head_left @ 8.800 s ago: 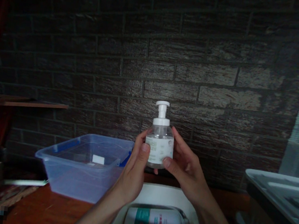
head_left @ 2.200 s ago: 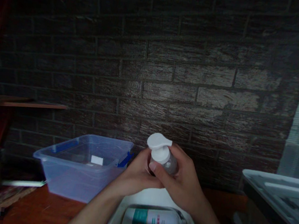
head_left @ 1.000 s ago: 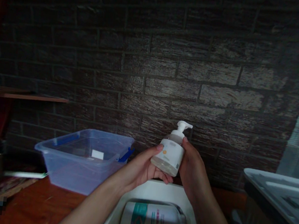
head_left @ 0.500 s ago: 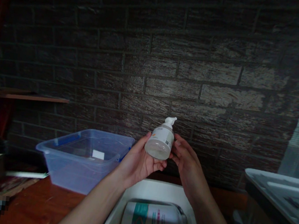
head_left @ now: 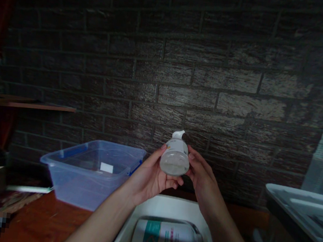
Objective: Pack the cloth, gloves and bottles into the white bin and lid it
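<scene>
A small clear pump bottle (head_left: 175, 158) with a white pump top and a white label is held up between both hands, its base tilted toward me. My left hand (head_left: 154, 172) is closed round its left side and underside, the thumb on the label's edge. On the right side of the bottle, the fingers of my right hand (head_left: 202, 174) press against it. Below the hands, a larger white bottle (head_left: 171, 238) with a green band on its label lies on its side in a white bin (head_left: 169, 203).
A translucent bluish plastic box (head_left: 78, 185) with a white tag inside stands left on the wooden table (head_left: 39, 223). At the right is a lidded container (head_left: 302, 214). Shelves (head_left: 29, 105) jut out at the left, and a dark brick wall (head_left: 167, 71) rises behind.
The pump bottle has been tipped so that more of its base faces me, and it has turned slightly, its pump now lower. The hands keep nearly the same place.
</scene>
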Tool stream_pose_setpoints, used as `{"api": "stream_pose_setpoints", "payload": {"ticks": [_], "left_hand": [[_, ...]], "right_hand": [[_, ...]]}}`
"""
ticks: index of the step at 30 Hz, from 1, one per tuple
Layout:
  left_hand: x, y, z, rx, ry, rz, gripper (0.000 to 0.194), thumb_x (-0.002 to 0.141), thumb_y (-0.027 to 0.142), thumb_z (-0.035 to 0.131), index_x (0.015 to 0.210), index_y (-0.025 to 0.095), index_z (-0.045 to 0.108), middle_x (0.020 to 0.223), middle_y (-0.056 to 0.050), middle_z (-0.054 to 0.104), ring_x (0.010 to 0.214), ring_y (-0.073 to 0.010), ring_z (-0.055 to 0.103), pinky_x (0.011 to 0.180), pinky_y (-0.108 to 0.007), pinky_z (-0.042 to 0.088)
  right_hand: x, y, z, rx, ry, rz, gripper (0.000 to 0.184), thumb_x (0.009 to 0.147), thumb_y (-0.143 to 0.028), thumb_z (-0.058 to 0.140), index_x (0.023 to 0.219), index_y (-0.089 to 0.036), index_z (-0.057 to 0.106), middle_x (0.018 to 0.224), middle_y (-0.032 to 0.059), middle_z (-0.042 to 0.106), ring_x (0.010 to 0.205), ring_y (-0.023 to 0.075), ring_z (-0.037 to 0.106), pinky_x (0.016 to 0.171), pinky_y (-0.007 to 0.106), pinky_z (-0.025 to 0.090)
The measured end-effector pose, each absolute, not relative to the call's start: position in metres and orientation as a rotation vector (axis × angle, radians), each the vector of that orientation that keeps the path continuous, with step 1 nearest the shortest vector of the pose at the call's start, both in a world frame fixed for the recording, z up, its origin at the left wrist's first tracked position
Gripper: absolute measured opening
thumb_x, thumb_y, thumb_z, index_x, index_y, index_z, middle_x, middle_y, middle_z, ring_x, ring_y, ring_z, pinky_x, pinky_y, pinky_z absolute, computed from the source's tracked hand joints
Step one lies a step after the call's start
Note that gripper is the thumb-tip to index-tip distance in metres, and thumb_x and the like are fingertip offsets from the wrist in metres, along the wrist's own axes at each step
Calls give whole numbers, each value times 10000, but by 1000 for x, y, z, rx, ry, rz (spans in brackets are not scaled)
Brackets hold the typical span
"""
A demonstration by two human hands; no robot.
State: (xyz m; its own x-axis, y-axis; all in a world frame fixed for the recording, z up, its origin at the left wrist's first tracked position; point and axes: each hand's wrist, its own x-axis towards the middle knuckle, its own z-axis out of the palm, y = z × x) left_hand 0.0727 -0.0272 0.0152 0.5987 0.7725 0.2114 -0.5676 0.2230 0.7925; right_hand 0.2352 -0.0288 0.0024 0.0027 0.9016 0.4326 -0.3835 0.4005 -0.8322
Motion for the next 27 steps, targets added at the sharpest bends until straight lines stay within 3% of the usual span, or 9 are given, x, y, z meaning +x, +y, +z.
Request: {"api": "stream_pose_setpoints", "payload": {"ticks": [11,17,24,27], "left_hand": [[71,-25,13,970,220,894,571,1018,572,425,1290,98,588,990,-191,766,752,-232,754,691,-296,594],[73,-30,14,959,255,926,467,975,528,550,1182,117,629,888,-131,752,663,-209,723,606,-282,566],[71,-29,9,1046,352,1072,388,908,449,704,1063,96,663,772,-75,695,571,-140,647,512,-219,497],[62,-30,12,1205,442,1093,363,878,390,744,1051,81,660,789,-102,714,608,-164,677,538,-231,525]], "right_hand": [[234,-32,4,-535,-1190,1099,388,882,-467,716,1209,-261,751,1237,38,749,1010,227,697,785,310,561],[238,-33,3,-598,-1292,987,492,897,-490,717,1335,-269,690,1342,49,708,1183,254,660,958,379,537],[240,-42,8,-518,-1399,902,480,892,-429,737,1337,-258,683,1273,67,736,1014,231,724,870,374,588],[241,-46,7,-541,-1446,859,498,896,-409,730,1363,-249,664,1206,77,758,945,229,733,839,385,601]]}}
